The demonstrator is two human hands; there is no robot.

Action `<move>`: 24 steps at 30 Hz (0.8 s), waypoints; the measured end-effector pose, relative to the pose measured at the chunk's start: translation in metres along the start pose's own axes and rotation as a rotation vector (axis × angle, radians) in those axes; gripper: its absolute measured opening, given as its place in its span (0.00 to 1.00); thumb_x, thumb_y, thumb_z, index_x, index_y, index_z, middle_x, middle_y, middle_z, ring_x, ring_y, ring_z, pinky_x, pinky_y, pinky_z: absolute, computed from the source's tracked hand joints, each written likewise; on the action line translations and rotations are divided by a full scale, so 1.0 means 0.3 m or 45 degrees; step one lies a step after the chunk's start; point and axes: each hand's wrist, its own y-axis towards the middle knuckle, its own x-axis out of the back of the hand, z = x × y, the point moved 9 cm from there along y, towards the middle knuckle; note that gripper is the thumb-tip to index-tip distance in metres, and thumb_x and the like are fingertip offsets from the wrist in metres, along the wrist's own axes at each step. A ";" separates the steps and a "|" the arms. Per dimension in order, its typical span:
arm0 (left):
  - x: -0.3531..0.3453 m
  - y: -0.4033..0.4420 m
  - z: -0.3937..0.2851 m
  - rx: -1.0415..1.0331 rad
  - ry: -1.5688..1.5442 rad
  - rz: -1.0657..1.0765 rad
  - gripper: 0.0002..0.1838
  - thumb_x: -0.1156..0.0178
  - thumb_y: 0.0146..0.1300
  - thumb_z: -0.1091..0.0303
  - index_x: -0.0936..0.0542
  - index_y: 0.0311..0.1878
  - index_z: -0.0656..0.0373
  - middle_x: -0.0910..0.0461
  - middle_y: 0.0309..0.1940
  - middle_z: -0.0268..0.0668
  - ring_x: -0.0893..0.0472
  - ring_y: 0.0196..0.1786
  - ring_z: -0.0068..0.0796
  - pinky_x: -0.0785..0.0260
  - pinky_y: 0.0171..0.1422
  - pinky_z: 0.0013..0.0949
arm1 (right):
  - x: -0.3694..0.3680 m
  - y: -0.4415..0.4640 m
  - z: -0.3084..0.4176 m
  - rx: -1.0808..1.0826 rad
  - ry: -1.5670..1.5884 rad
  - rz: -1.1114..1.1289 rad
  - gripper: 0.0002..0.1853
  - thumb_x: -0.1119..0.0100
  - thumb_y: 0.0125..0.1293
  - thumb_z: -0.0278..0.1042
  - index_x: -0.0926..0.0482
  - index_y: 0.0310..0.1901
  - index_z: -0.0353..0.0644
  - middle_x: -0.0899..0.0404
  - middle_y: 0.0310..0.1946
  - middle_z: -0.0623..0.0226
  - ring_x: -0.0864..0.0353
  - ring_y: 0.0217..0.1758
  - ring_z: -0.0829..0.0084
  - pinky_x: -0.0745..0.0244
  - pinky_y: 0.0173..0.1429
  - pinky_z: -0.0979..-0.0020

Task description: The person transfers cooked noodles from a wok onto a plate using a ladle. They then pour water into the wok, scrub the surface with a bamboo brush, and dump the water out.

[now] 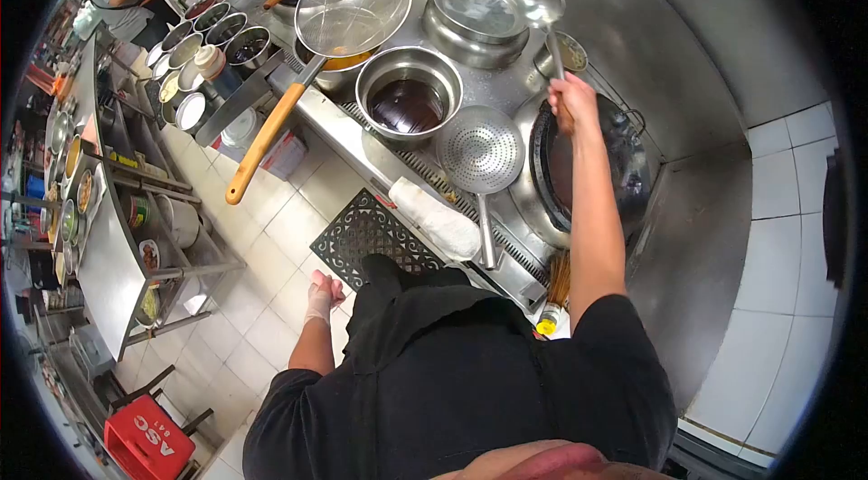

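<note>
Ladle [543, 6] in right hand [576, 105], near steel pot [472, 48].
Right fingers grasp the ladle; left hand [325, 289] hangs low, fingers curled, contents unclear.

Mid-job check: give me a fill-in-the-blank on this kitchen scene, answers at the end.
The right hand grips a long-handled ____.
The perforated skimmer is pierced with many small ____.
The black mat lies on the tiled ____.
The steel pot beside the skimmer holds a dark ____.

Missing words: ladle; holes; floor; liquid.
</note>
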 end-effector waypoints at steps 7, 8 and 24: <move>0.068 -0.067 0.032 -0.075 -0.187 0.062 0.06 0.50 0.69 0.67 0.35 0.38 0.54 0.27 0.20 0.40 0.29 0.15 0.33 0.34 0.16 0.35 | -0.247 0.505 -0.180 0.027 -0.685 -0.055 0.07 0.45 0.52 0.26 0.22 0.26 0.31 0.21 0.19 0.60 0.21 0.20 0.67 0.27 0.26 0.64; 0.106 -0.072 0.052 -0.061 -0.163 -0.013 0.05 0.50 0.69 0.68 0.35 0.38 0.55 0.27 0.20 0.39 0.28 0.16 0.33 0.33 0.17 0.35 | -0.272 0.554 -0.201 -0.011 -0.736 -0.052 0.06 0.43 0.51 0.26 0.21 0.26 0.31 0.22 0.18 0.61 0.23 0.18 0.69 0.28 0.25 0.66; 0.260 -0.272 0.137 0.143 0.218 -0.161 0.07 0.53 0.72 0.64 0.37 0.35 0.47 0.27 0.21 0.37 0.27 0.21 0.34 0.33 0.22 0.38 | -0.204 0.337 -0.089 -0.587 1.926 0.521 0.11 0.41 0.45 0.12 0.34 0.28 0.31 0.31 0.27 0.58 0.26 0.26 0.66 0.21 0.25 0.70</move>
